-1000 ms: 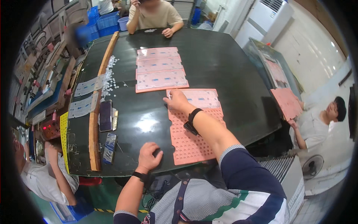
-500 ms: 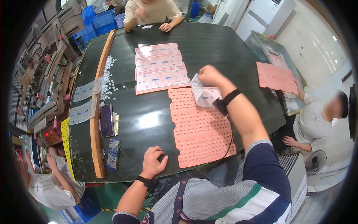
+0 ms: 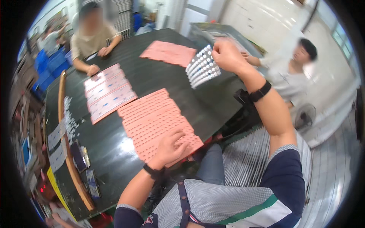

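My right hand (image 3: 229, 57) is raised over the table's right side, its fingers closed on one edge of a sheet studded with white round pieces (image 3: 204, 67). The sheet hangs tilted, clear of the tabletop. My left hand (image 3: 171, 147) lies on the near part of a pink board with rows of small holes (image 3: 157, 119). Its fingers are loosely bent and apart, holding nothing. To the left of that board rests another pink board, covered with printed sheets (image 3: 108, 91). A further pink board (image 3: 169, 52) lies at the table's far right.
A wooden bar (image 3: 65, 125) runs along the table's left side, with scattered white pieces (image 3: 70, 117), a phone (image 3: 79, 156) and printed sheets (image 3: 57, 157) by it. One person (image 3: 93, 41) sits across; another (image 3: 287, 74) is at the right, near a grey bin (image 3: 205, 30).
My right hand has lifted the studded sheet off the board, up and to the right. My left hand has moved onto the holed board. The person at right's pink board now lies on the table.
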